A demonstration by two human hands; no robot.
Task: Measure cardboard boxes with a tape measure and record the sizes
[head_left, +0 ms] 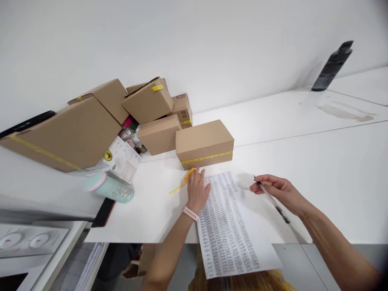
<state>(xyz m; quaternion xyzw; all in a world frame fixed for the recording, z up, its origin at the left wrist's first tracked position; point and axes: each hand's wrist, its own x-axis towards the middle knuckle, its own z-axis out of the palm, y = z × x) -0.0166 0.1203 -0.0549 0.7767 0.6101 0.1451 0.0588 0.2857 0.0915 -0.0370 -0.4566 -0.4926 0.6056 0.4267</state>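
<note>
Nearest the camera, a printed sheet (232, 230) is laid with its lower end carried past the table's near edge, towards 6 o'clock. Its upper left side is partly covered by the left hand (198, 193), whose fingers are slightly parted over a yellow strip (188, 175); whether that is gripped cannot be told. By the right hand (287, 194), at 3 o'clock from the left, a pen (271, 199) is held between thumb and curled fingers, its ends aimed at 11 and 5 o'clock. Just beyond the left fingertips, at 12 o'clock, a cardboard box (206, 142) is set. From the right hand, room is offered between 12 and 3 o'clock across the white table (333, 169), with a dark bottle (331, 68) placed at 1. From the left hand, a mint tumbler (119, 190) is seen at 9 o'clock, and stacked boxes (106, 103) at 11, against a white wall (212, 48).
</note>
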